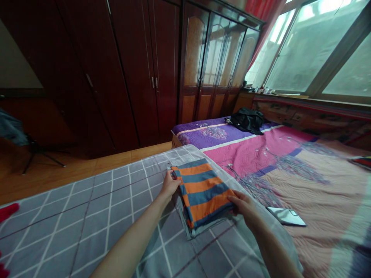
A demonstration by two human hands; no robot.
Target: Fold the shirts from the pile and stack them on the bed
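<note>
A folded cloth [203,189] with orange and blue-grey stripes, perhaps a garment, lies flat on top of a folded grey cloth [189,233]. Only the lower rim of the grey piece shows. My left hand [170,184] pinches the striped cloth at its far left corner, thumb on the near side. At the right edge, my right hand [241,204] grips the same cloth, its thumb on top and the other fingers partly hidden. Both pieces rest on a grey checked bedspread [121,204].
A phone [286,216] lies on the patterned quilt [255,158] to the right. Farther back is a black garment [246,119]. Something red [8,211] sits at the left edge. Dark wardrobes [136,73] line the far wall, and a tripod [36,150] stands at left.
</note>
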